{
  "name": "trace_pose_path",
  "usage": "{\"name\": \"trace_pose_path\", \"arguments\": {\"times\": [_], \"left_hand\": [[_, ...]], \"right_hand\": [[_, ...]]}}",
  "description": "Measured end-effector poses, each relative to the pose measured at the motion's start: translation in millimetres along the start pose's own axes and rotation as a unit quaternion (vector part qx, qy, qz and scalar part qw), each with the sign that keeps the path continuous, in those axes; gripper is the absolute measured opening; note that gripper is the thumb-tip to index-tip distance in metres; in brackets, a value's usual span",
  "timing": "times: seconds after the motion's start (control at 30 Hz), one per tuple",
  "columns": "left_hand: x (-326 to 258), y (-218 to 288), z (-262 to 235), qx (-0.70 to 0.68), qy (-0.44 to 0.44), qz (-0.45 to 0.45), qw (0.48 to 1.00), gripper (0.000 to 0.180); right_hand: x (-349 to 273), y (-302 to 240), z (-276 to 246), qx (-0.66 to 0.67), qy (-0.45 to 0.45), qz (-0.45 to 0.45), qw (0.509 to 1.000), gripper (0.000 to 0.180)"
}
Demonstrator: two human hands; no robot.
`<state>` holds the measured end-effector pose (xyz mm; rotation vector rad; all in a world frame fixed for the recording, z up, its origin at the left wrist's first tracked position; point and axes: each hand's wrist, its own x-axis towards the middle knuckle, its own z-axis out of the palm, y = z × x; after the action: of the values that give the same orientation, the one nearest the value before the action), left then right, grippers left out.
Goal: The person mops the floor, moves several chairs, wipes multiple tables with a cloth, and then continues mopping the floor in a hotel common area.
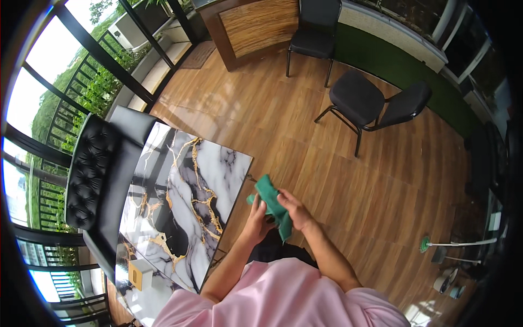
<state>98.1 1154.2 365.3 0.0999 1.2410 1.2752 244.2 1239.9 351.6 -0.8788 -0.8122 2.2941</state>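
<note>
A crumpled green cloth (271,200) is held up in front of my body, between both hands. My left hand (257,219) grips its left side, thumb lying against the fabric. From the other side, my right hand (295,210) has its fingers closed on the cloth's edge, and a corner hangs down between the hands. Just left of them is the edge of a glossy marble-patterned table (204,180), white and black with gold veins. Neither hand touches the tabletop.
A small white and tan box (140,274) stands on the table's near left part. Behind the table runs a black tufted sofa (92,174). Two black chairs (357,98) (313,41) are ahead on the wood floor (381,191). A green-headed mop or broom (426,244) lies at right.
</note>
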Motion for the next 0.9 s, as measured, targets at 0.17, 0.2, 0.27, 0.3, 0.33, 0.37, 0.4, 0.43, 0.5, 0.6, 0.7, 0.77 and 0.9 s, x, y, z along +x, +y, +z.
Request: {"name": "trace_pose_path", "arguments": {"times": [0.17,0.2,0.27,0.3,0.33,0.37,0.4,0.43,0.5,0.6,0.7,0.77,0.9], "left_hand": [[99.4,0.7,45.6,-0.157,-0.052,-0.09,0.982,0.03],[117.6,-7.6,49.5,-0.132,-0.035,-0.075,0.988,0.029],[160.2,-15.6,62.5,-0.083,-0.024,-0.039,0.996,0.027],[180.5,-16.8,69.9,-0.06,-0.026,-0.018,0.998,0.026],[193.6,-8.1,97.3,-0.039,0.001,-0.007,0.999,0.025],[206.9,-0.6,118.6,-0.008,0.004,0.024,1.0,0.024],[215.5,6.4,130.6,0.017,0.009,0.03,0.999,0.024],[226.8,13.8,144.2,0.039,0.016,0.043,0.998,0.024],[240.1,29.8,182.3,0.036,0.028,0.06,0.997,0.025],[260.6,37.3,219.1,0.099,0.068,0.106,0.987,0.025],[261.6,43.6,259.1,0.214,0.141,0.083,0.963,0.023],[268.5,21.0,272.8,0.266,0.182,0.119,0.939,0.026],[235.5,-12.4,335.3,0.245,0.338,0.113,0.902,0.043]], "right_hand": [[37.0,-73.5,-58.9,-0.412,-0.135,-0.131,0.891,0.059],[44.0,-96.1,-76.9,-0.349,-0.125,-0.099,0.923,0.052],[63.9,-150.0,-123.1,-0.333,-0.063,-0.1,0.935,0.044],[73.8,-180.1,-153.1,-0.379,-0.029,-0.113,0.918,0.042],[77.4,-208.9,-188.5,-0.453,0.053,-0.114,0.882,0.042],[80.3,-232.8,-230.7,-0.535,0.1,-0.123,0.83,0.042],[76.7,-254.6,-268.2,-0.582,0.142,-0.142,0.788,0.042],[71.8,-286.0,-292.4,-0.616,0.154,-0.082,0.768,0.043],[70.9,-329.8,-357.2,-0.662,0.162,-0.027,0.731,0.035],[80.5,-407.8,-416.8,-0.78,0.163,-0.04,0.603,0.029],[83.4,-492.4,-493.8,-0.881,0.16,-0.201,0.397,0.029],[82.6,-553.4,-553.5,-0.904,0.195,-0.155,0.347,0.031],[159.7,-638.9,-690.9,-0.941,0.052,0.103,0.319,0.038]]}}
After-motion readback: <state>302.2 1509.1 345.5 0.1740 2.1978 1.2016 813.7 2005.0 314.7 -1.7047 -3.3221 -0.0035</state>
